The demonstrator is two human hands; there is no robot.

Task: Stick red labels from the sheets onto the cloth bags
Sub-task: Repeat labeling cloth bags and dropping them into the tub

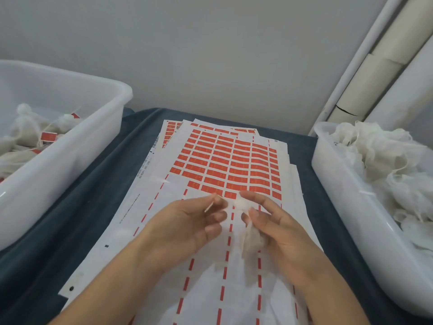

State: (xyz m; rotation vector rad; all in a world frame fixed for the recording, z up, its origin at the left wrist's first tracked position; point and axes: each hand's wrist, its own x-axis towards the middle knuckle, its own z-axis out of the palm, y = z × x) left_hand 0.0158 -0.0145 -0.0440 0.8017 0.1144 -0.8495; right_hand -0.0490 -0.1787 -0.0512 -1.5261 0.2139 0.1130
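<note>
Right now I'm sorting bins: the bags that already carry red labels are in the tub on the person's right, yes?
No. In the head view the labelled bags lie in the left tub; the right tub holds unlabelled cloth bags.

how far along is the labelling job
Done: the white plastic tub at left holds cloth bags with red labels, and the top label sheet is peeled bare in its near half. In hand: the right hand grips one small cloth bag. Left: the heaped right tub.
</note>
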